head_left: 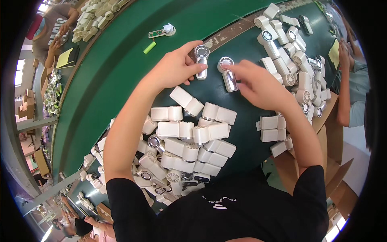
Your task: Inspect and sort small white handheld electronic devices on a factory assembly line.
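My left hand [171, 68] is closed on a small white and silver handheld fan [202, 51], its thumb across the handle and the round grille facing up. Just right of it is a second handheld fan [230, 80] with a shiny silver handle. My right hand [260, 86] grips this one from the right, the index finger over its grille and the thumb beside the handle; the fingers are slightly blurred. Between my forearms lies a stacked pile of white fans [174, 130], mostly with their plain sides up.
More white fans [278, 64] are heaped at the right, beside cardboard boxes [334, 141]. Beyond my left hand, an opened fan part [161, 32] with a green battery [150, 47] lies on the green belt [121, 60]. A metal edge [229, 32] borders the table. Other people work at left and right.
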Available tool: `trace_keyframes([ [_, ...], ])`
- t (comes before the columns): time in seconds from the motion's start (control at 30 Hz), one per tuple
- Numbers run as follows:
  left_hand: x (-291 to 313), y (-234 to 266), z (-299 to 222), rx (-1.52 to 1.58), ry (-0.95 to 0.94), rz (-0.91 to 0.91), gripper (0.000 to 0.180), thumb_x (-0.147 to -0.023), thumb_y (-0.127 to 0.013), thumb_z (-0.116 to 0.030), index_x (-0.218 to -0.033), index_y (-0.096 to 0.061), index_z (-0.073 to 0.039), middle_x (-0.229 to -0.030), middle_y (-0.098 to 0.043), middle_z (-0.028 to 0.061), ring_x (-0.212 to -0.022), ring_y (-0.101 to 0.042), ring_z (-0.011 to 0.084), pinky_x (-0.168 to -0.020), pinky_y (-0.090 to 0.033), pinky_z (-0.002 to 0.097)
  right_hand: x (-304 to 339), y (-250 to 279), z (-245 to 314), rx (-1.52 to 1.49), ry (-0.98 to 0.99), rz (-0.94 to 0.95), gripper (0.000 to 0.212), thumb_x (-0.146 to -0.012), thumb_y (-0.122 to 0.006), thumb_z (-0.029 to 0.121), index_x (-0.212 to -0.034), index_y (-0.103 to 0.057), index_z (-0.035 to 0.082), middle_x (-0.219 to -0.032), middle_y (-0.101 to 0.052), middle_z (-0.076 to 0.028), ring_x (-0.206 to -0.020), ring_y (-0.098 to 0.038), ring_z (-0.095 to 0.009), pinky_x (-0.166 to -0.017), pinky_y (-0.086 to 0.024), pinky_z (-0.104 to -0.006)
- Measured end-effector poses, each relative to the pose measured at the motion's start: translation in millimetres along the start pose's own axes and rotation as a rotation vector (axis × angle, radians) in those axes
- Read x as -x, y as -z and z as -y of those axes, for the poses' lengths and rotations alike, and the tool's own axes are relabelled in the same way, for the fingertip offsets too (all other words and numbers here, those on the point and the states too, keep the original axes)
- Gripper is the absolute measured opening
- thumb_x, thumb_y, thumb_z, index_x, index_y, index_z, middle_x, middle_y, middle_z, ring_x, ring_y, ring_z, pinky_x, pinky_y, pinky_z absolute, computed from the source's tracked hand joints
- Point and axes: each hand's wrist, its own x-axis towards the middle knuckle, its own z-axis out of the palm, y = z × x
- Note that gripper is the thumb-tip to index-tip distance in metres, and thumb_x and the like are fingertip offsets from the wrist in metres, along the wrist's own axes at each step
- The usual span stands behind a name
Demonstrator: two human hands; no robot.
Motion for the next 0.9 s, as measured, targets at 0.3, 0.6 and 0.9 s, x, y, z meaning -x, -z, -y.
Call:
trace_keyframes([
  [0.3, 0.7, -30.2, 15.1, 0.346, 0.045, 0.182, 0.069, -0.098, -0.080, -0.009, -0.158, -0.047, -0.010, -0.104, -0.069, 0.0091, -0.091, -0.074, 0.0162, -0.079, -0.064, 0.0293, -14.5, -21.1, -1.6, -0.808, -0.512, 0.115, 0.078, -0.098, -0.072, 0.001, -0.167, -0.038, 0.016, -0.098, -0.063, -0.008, -0.079, -0.068, -0.013, -0.066, -0.061, -0.0285],
  [0.6, 21.1, -55.4, 19.3, 0.182, -0.268, -0.106, 0.080, -0.095, -0.074, 0.007, -0.165, -0.041, -0.014, -0.124, -0.068, 0.0120, -0.107, -0.071, 0.0195, -0.096, -0.062, 0.0350, 2.1, -54.4, -0.7, -0.685, -0.293, -0.139, 0.077, -0.098, -0.070, -0.002, -0.166, -0.038, 0.016, -0.116, -0.065, -0.008, -0.088, -0.064, -0.011, -0.074, -0.058, -0.0275],
  [0.9, 14.5, -55.4, 20.5, 0.363, -0.254, 0.025, 0.085, -0.096, -0.070, 0.011, -0.168, -0.037, -0.019, -0.136, -0.063, 0.0106, -0.120, -0.066, 0.0187, -0.103, -0.059, 0.0350, -3.0, -59.4, -12.3, -0.931, -0.229, -0.188, 0.073, -0.097, -0.070, -0.004, -0.162, -0.043, 0.017, -0.119, -0.066, -0.008, -0.089, -0.062, -0.009, -0.073, -0.059, -0.0268],
])
